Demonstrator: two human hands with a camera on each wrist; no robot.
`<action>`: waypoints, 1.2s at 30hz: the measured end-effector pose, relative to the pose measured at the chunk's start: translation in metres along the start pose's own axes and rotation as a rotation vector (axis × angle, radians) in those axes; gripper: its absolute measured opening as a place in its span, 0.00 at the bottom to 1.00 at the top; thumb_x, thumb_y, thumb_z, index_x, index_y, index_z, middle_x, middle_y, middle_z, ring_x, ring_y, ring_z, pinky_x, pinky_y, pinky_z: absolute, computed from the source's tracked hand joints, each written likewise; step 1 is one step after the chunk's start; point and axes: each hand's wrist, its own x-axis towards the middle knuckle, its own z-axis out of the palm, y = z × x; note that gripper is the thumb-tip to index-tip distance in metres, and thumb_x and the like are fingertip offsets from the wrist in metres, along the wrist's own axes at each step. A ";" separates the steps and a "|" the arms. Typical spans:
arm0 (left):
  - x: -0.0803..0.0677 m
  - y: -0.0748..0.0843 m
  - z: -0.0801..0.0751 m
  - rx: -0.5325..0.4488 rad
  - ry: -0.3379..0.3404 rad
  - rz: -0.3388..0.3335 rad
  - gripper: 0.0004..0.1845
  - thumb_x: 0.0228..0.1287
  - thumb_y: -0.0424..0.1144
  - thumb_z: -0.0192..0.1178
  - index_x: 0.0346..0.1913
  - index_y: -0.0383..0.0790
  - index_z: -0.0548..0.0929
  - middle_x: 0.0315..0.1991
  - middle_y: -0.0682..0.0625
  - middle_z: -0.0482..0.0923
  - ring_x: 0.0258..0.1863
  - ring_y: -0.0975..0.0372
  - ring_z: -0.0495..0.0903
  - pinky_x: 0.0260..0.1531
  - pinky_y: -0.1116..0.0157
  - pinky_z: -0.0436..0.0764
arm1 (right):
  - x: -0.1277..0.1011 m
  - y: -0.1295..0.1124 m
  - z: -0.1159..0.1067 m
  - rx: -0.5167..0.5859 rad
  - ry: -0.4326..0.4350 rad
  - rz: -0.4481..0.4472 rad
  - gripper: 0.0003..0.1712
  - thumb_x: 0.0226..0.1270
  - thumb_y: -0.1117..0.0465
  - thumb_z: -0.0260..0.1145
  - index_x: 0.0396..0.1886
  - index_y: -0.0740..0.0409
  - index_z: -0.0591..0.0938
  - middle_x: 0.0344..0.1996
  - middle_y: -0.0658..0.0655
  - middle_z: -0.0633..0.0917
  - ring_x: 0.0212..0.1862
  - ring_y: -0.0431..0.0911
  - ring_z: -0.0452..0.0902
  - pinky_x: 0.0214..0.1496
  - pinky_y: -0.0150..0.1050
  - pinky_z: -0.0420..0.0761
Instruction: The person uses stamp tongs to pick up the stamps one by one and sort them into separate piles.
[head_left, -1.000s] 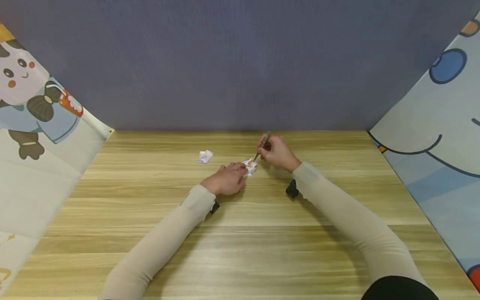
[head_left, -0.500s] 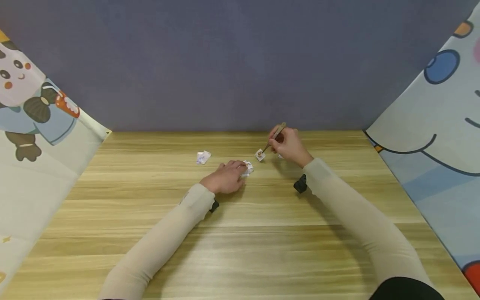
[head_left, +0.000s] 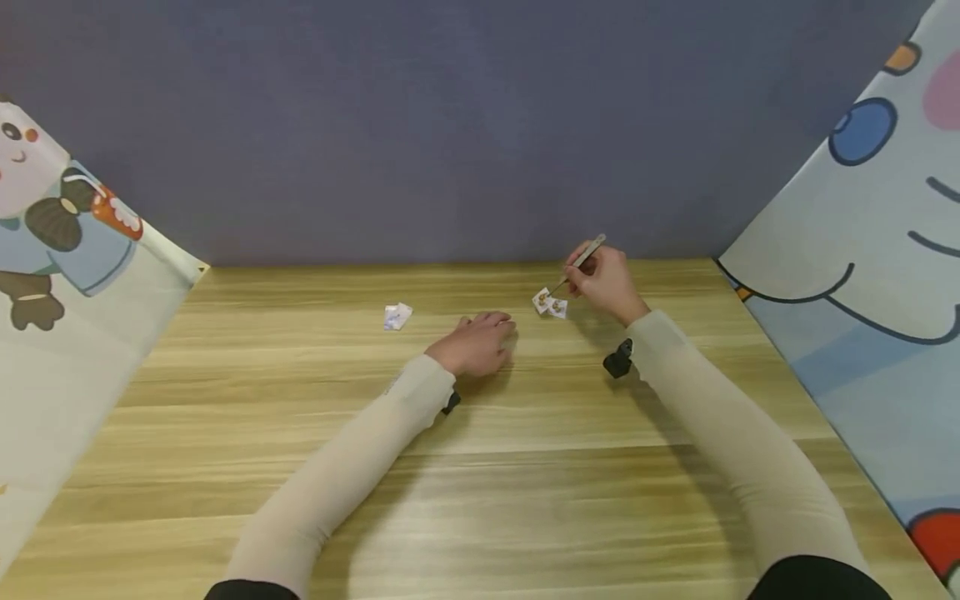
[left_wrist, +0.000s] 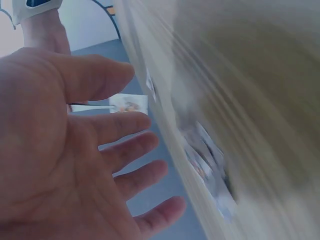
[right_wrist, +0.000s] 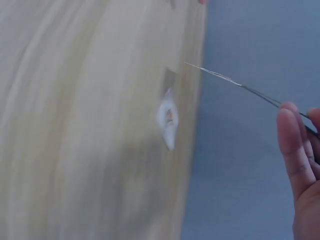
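Observation:
My right hand (head_left: 607, 282) pinches a pair of tweezers (head_left: 587, 255) slanting down to the left. At their tips is a small white square sticker (head_left: 541, 301) with an orange-brown picture, held up off the wood in the left wrist view. A similar sticker (head_left: 557, 309) lies on the table beside it, overlapping in the head view. My left hand (head_left: 477, 343) hovers palm down, fingers loosely spread, holding nothing. Below it, the left wrist view shows a small blurred pile of stickers (left_wrist: 207, 167) on the wood; the hand hides this pile from the head camera.
Two overlapping pale stickers with purple print (head_left: 397, 317) lie to the left on the wooden table (head_left: 480, 500). A dark blue-grey panel (head_left: 465, 133) rises along the back edge. Cartoon-printed sheets stand at the left (head_left: 90, 350) and right (head_left: 810, 250).
My right hand has carried a sticker in the tweezers from the pile rightward to the single sticker. My left hand has left the pile's edge and shifted slightly right over it.

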 end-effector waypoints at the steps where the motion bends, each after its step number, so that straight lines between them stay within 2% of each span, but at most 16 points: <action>1: 0.003 0.003 -0.001 -0.003 -0.003 -0.002 0.28 0.73 0.44 0.44 0.73 0.41 0.57 0.73 0.47 0.50 0.71 0.53 0.47 0.66 0.48 0.46 | -0.001 0.003 -0.001 -0.014 0.007 0.010 0.05 0.64 0.70 0.63 0.37 0.68 0.77 0.27 0.65 0.83 0.26 0.56 0.81 0.28 0.48 0.81; 5: 0.018 0.015 -0.003 -0.004 -0.019 -0.014 0.28 0.73 0.43 0.43 0.73 0.42 0.56 0.74 0.48 0.48 0.72 0.53 0.45 0.66 0.48 0.45 | -0.004 0.013 -0.001 -0.043 0.034 0.051 0.02 0.63 0.71 0.62 0.35 0.65 0.78 0.27 0.64 0.83 0.25 0.52 0.81 0.30 0.53 0.80; 11: 0.039 0.031 0.000 0.042 -0.048 -0.038 0.27 0.73 0.43 0.43 0.73 0.43 0.57 0.74 0.51 0.48 0.72 0.56 0.45 0.66 0.49 0.46 | -0.007 0.026 0.001 -0.041 0.042 0.068 0.03 0.62 0.74 0.61 0.35 0.69 0.78 0.27 0.65 0.82 0.25 0.50 0.80 0.29 0.49 0.81; 18: 0.055 0.042 0.005 0.078 -0.080 -0.076 0.29 0.71 0.45 0.44 0.73 0.43 0.58 0.73 0.51 0.50 0.72 0.56 0.46 0.66 0.49 0.48 | -0.009 0.028 0.004 -0.036 0.020 0.096 0.02 0.62 0.73 0.60 0.33 0.65 0.76 0.30 0.71 0.82 0.28 0.59 0.81 0.32 0.51 0.81; 22: 0.058 0.044 0.006 0.098 -0.078 -0.080 0.29 0.71 0.45 0.45 0.72 0.43 0.59 0.73 0.51 0.51 0.71 0.55 0.47 0.66 0.50 0.49 | -0.011 0.026 0.003 -0.054 0.011 0.115 0.03 0.63 0.72 0.61 0.32 0.64 0.75 0.30 0.71 0.82 0.29 0.60 0.81 0.32 0.48 0.81; 28: 0.057 0.043 0.005 0.102 -0.075 -0.072 0.29 0.70 0.45 0.46 0.72 0.42 0.59 0.73 0.51 0.50 0.71 0.55 0.47 0.66 0.50 0.50 | -0.012 0.026 0.000 -0.149 0.020 0.089 0.03 0.62 0.72 0.62 0.35 0.64 0.77 0.29 0.65 0.83 0.27 0.53 0.81 0.27 0.38 0.80; 36: 0.053 0.042 0.004 0.079 -0.077 -0.061 0.29 0.71 0.45 0.46 0.72 0.43 0.59 0.74 0.51 0.49 0.72 0.55 0.46 0.66 0.50 0.47 | -0.014 0.028 -0.001 -0.163 0.000 0.052 0.02 0.62 0.71 0.62 0.35 0.64 0.78 0.28 0.67 0.82 0.28 0.55 0.81 0.26 0.38 0.80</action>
